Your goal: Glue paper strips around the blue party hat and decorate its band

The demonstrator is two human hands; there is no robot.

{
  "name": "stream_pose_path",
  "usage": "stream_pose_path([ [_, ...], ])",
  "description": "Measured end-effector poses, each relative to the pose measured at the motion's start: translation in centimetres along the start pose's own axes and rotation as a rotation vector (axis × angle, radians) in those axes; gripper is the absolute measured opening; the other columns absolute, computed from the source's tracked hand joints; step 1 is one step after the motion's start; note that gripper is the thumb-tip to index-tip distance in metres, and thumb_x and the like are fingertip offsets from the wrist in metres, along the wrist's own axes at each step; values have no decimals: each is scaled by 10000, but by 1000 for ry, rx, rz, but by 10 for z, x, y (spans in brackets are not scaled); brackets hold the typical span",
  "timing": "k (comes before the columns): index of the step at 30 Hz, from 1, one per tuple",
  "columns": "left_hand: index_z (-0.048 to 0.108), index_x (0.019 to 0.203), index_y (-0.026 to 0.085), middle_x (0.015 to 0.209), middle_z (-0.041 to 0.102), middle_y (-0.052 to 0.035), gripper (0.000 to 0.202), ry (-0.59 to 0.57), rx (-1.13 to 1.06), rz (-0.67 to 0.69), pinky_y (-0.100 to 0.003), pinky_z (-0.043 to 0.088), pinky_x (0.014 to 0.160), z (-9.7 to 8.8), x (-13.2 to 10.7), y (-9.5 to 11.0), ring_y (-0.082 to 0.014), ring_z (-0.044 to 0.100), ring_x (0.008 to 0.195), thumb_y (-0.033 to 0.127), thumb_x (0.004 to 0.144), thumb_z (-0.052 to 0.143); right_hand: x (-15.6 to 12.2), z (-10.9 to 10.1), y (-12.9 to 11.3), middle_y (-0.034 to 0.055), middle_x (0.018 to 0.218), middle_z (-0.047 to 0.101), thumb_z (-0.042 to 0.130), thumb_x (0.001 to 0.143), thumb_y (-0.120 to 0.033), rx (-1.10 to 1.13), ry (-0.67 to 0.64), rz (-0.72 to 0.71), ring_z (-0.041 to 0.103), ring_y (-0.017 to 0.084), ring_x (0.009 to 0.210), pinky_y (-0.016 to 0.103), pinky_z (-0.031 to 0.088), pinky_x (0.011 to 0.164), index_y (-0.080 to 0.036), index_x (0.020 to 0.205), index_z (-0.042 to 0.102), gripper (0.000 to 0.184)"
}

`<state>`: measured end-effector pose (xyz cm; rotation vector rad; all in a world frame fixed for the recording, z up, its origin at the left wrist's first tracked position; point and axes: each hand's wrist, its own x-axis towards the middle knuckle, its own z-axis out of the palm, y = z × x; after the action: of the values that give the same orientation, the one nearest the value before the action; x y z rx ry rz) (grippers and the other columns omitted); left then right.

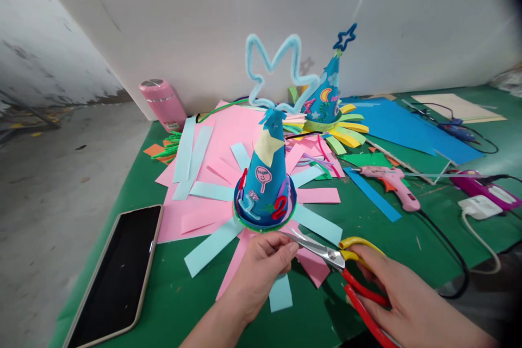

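A blue paper cone hat [274,147] stands upright on the table, with a cream star, small stickers and a light blue fuzzy-wire star [249,65] on top. Pink and pale blue paper strips [214,246] fan out around its brim. At the brim's front edge, my left hand [267,261] is closed in a pinch; what lies between its fingers is hidden. My right hand [393,288] grips scissors [335,256] with one red and one yellow handle. Their blades point left, and the tips reach the left fingertips just under the brim.
Behind stands a second decorated cone hat [326,92]. A pink glue gun [393,182] with a black cable lies at right, near a white plug [479,206]. A phone [118,272] is at left, a pink bottle [163,103] at back left, and blue sheets [399,125] behind.
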<state>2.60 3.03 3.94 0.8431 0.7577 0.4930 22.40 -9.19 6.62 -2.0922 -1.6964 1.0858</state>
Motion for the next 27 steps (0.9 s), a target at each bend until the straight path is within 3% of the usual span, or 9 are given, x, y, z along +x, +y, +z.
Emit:
stream_pose_path([
  [6, 607, 630, 130, 510, 393, 41, 353, 38, 177, 64, -234, 199, 494, 2, -2, 5, -73, 287, 513, 467, 716, 671, 3, 0, -1, 77, 1039, 620, 433, 878, -400, 6, 5, 4, 630, 187, 893, 300, 511, 806, -222, 1164, 447, 337],
  [12, 657, 629, 125, 563, 485, -1, 321, 70, 260, 155, -239, 262, 537, 6, -5, 13, -104, 355, 569, 437, 700, 686, 2, 0, -4, 82, 1001, 651, 455, 869, -382, 9, 29, -23, 637, 210, 955, 265, 531, 775, -212, 1147, 507, 329],
  [18, 643, 609, 126, 526, 416, 18, 347, 56, 207, 145, -244, 221, 520, 3, -5, 9, -92, 310, 541, 456, 710, 681, 2, 0, -8, 84, 1021, 671, 475, 863, -354, 51, 39, -63, 639, 207, 1004, 221, 541, 759, -204, 1234, 503, 402],
  [24, 639, 692, 121, 510, 309, 57, 328, -19, 22, 100, -255, 148, 506, -3, -1, -2, -66, 237, 501, 443, 742, 670, 5, -1, -15, 76, 893, 691, 467, 849, -319, 68, -16, -72, 682, 195, 813, 229, 555, 649, -182, 1253, 480, 426],
  [27, 641, 726, 120, 505, 314, 63, 327, -33, -80, 96, -260, 134, 506, -3, -1, -3, -58, 238, 487, 442, 717, 696, 3, -1, -15, 93, 901, 685, 483, 824, -305, -4, -17, -68, 681, 212, 837, 245, 555, 640, -172, 1223, 484, 421],
])
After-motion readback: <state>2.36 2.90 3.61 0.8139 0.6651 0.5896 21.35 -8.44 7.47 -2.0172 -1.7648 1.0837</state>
